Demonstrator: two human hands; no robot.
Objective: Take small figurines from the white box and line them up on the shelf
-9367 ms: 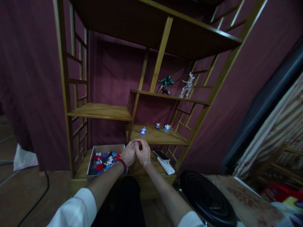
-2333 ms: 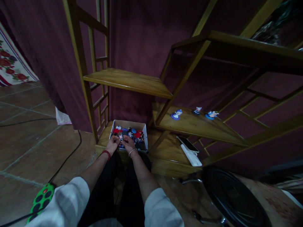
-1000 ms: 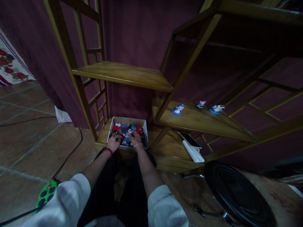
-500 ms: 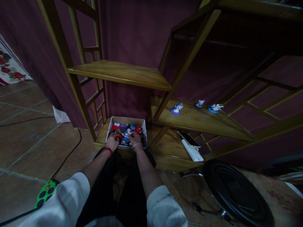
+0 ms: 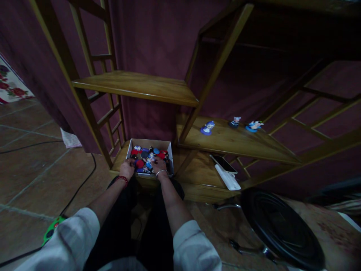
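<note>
A white cardboard box [image 5: 172,154] stands on the low shelf, filled with small figurines on red, blue, black and purple round bases. My left hand [image 5: 127,168], with a red bead bracelet, is at the box's front left corner. Its fingers are curled over the edge, and what they hold, if anything, is hidden. Inside the right part of the box, my right hand [image 5: 159,166], wearing a pale bracelet, has its fingers closed at a blue-and-white figurine [image 5: 149,163]. A red round base [image 5: 140,163] lies between the hands.
On the raised shelf [image 5: 225,141] to the right stand a purple-haired figurine [image 5: 208,128], a dark-based one [image 5: 235,121] and a blue-based one [image 5: 254,126]. A phone [image 5: 223,164] and a white object [image 5: 228,177] lie below. A black round stool [image 5: 282,229] is at right.
My left hand has drawn left, from among the figurines to the box's edge, uncovering the red base. My right hand stays at the blue-and-white figurine. The view has shifted slightly.
</note>
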